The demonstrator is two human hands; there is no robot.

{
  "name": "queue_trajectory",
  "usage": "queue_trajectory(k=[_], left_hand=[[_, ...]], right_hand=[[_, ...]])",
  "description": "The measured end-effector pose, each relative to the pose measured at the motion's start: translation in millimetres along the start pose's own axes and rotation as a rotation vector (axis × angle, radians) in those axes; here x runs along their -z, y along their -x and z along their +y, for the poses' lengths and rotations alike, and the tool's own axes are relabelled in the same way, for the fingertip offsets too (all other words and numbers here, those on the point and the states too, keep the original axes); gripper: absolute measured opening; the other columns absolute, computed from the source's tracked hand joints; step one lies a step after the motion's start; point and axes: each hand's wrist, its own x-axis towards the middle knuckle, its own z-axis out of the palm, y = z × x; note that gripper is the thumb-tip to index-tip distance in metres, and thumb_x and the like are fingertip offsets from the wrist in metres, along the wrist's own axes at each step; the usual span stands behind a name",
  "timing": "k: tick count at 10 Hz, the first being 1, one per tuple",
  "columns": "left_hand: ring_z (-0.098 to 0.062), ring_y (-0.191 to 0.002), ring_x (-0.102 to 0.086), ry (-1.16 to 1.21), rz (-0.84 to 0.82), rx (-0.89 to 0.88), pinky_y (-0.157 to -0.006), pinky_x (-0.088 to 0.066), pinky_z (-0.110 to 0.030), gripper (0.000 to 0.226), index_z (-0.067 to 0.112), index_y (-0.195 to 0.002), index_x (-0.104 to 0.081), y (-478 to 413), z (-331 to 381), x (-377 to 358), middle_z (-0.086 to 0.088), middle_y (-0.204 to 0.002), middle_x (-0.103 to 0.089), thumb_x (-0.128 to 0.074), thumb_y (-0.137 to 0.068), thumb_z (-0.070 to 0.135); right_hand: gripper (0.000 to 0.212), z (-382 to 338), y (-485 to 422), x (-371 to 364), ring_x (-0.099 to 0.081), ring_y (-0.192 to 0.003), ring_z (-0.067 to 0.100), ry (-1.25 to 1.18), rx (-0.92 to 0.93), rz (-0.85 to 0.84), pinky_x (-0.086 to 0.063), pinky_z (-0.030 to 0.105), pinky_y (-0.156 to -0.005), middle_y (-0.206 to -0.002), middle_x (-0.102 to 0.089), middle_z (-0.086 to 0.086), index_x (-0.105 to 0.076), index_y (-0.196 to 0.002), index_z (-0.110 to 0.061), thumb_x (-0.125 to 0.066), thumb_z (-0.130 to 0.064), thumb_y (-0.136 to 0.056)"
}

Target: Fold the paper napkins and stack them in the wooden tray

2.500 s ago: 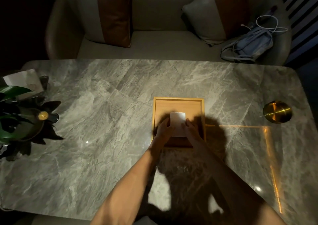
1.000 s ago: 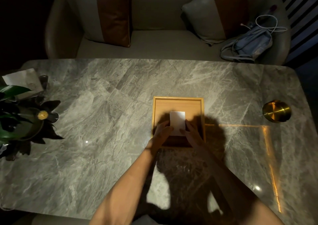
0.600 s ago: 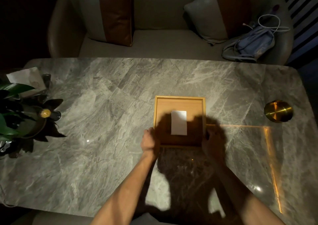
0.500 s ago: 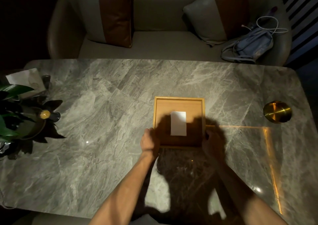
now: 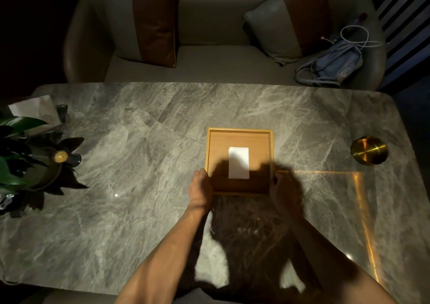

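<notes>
A square wooden tray (image 5: pixel 239 132) sits in the middle of the grey marble table (image 5: pixel 139 164). A white stack of folded paper napkins (image 5: pixel 238 163) lies in its centre, lit from above. My left hand (image 5: pixel 200 190) grips the tray's near left corner. My right hand (image 5: pixel 284 190), in shadow, grips the near right corner. Neither hand touches the napkins.
A potted plant (image 5: pixel 25 164) with a card (image 5: pixel 35 109) behind it stands at the table's left edge. A round brass dish (image 5: pixel 369 150) sits at the right. Behind the table is a sofa with two cushions (image 5: pixel 149 22) and a blue bag (image 5: pixel 332 65).
Both hands have left the napkin stack and moved outward to the tray's near corners. The napkins stay flat in the tray.
</notes>
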Motion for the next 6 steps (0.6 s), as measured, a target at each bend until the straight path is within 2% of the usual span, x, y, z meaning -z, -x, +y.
queue_trajectory(k=[1, 2, 3, 4, 5, 6], left_hand=[[-0.040, -0.125, -0.050, -0.073, 0.041, -0.095, -0.100, -0.048, -0.047, 0.054, 0.012, -0.152, -0.033, 7, 2, -4, -0.021, -0.144, -0.044, -0.046, -0.101, 0.005], [-0.034, -0.136, -0.041, -0.423, 0.102, -0.267, -0.106, -0.044, -0.041, 0.045, 0.019, -0.153, -0.033, 17, 4, -3, -0.017, -0.156, -0.036, -0.033, -0.107, 0.020], [-0.039, -0.144, -0.031, -0.549, -0.004, -0.290, -0.110, -0.040, -0.047, 0.046, 0.020, -0.152, -0.036, 24, 6, 13, -0.017, -0.160, -0.028, -0.033, -0.108, 0.036], [-0.036, -0.136, -0.039, -0.583, -0.143, -0.280, -0.111, -0.039, -0.046, 0.043, 0.012, -0.141, -0.048, 21, 24, 40, -0.017, -0.145, -0.046, -0.048, -0.104, 0.035], [-0.032, -0.127, -0.053, -0.574, -0.076, -0.334, -0.104, -0.047, -0.041, 0.031, 0.007, -0.132, -0.059, 13, 49, 72, -0.016, -0.134, -0.059, -0.050, -0.105, 0.018], [-0.033, -0.125, -0.058, -0.606, -0.043, -0.345, -0.101, -0.050, -0.040, 0.029, 0.004, -0.129, -0.062, 19, 81, 113, -0.017, -0.132, -0.063, -0.052, -0.102, 0.006]], right_hand=[[0.054, 2, 11, -8, -0.046, -0.134, 0.038, 0.176, 0.069, 0.004, -0.034, 0.047, -0.109, -0.146, -0.048, 0.023, -0.041, -0.150, -0.010, -0.053, -0.028, -0.101], [0.069, 9, 31, -19, -0.017, -0.151, 0.042, 0.332, 0.240, -0.064, -0.014, 0.058, -0.120, -0.165, -0.021, 0.017, -0.025, -0.158, -0.024, -0.049, -0.048, -0.098], [0.065, 11, 39, -18, -0.023, -0.149, 0.045, 0.465, 0.338, -0.085, -0.012, 0.058, -0.118, -0.160, -0.033, 0.017, -0.040, -0.152, -0.024, -0.035, -0.059, -0.097], [0.053, -3, 34, 3, -0.054, -0.122, 0.036, 0.544, 0.371, -0.106, -0.042, 0.045, -0.103, -0.132, -0.061, 0.015, -0.061, -0.132, -0.018, -0.047, -0.052, -0.094], [0.033, -35, 21, 38, -0.064, -0.099, 0.029, 0.347, 0.324, -0.103, -0.052, 0.039, -0.084, -0.108, -0.070, 0.009, -0.067, -0.107, -0.015, -0.045, -0.038, -0.101], [0.030, -64, 10, 79, -0.066, -0.100, 0.033, 0.350, 0.323, -0.126, -0.052, 0.039, -0.083, -0.109, -0.071, 0.013, -0.067, -0.103, -0.011, -0.043, -0.029, -0.103]])
